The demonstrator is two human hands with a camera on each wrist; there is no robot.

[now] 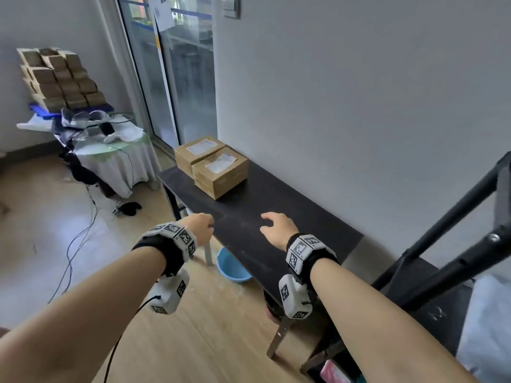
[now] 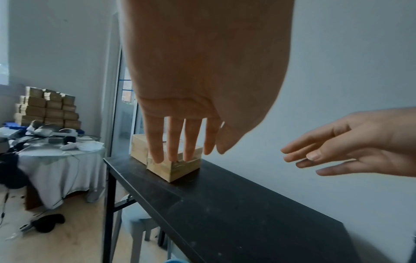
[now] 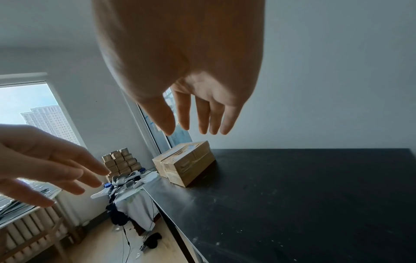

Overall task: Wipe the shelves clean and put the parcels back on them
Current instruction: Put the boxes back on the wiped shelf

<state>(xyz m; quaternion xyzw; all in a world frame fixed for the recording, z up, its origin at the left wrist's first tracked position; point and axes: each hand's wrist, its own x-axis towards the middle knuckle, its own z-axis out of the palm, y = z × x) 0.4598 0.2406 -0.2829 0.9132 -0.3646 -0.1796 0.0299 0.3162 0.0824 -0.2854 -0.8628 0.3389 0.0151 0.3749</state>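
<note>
- Two brown parcels [image 1: 211,165] set side by side, touching, at the far end of the black tabletop [image 1: 290,236], close to the wall: likely parked there while the shelves get wiped.
- Left hand [image 1: 200,226] out over the tabletop's front edge, grip released, fingers straight and slightly spread, nothing in it.
- Right hand [image 1: 278,226] above the middle of the tabletop, grip likewise released, fingers loosely extended, nothing held.
- Both palms facing down and aimed at the parcels, well apart from them yet: reads as a two-handed reach, one hand per side, fitting for a taped box too wide for a single hand.
- Black shelf frame [image 1: 448,244] at the right edge of the head view, beside the tabletop: probably the destination.
- No cloth visible in either hand, so wiping seemingly finished or paused; cannot tell which.
- Blue basin [image 1: 233,268] on the floor under the tabletop, perhaps for rinsing.
- Stack of small boxes [image 1: 59,78] well apart, beyond a cluttered round table [image 1: 116,156].
</note>
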